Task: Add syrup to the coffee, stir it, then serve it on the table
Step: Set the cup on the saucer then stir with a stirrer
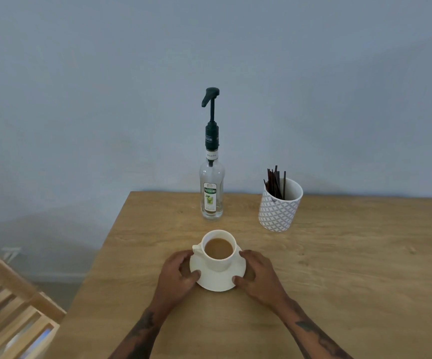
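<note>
A white cup of milky coffee (218,248) stands on a white saucer (217,279) on the wooden table (339,268). My left hand (177,274) grips the saucer's left rim, thumb on top. At the saucer's right rim my right hand (257,277) holds it the same way. Behind the cup stands a clear syrup bottle (211,187) with a dark pump head. To its right a white patterned pot (279,204) holds several dark stir sticks (275,182).
The table's left edge runs diagonally down to the lower left, with floor beyond it. A slatted wooden rack (7,307) sits at the lower left. A grey wall is behind the table.
</note>
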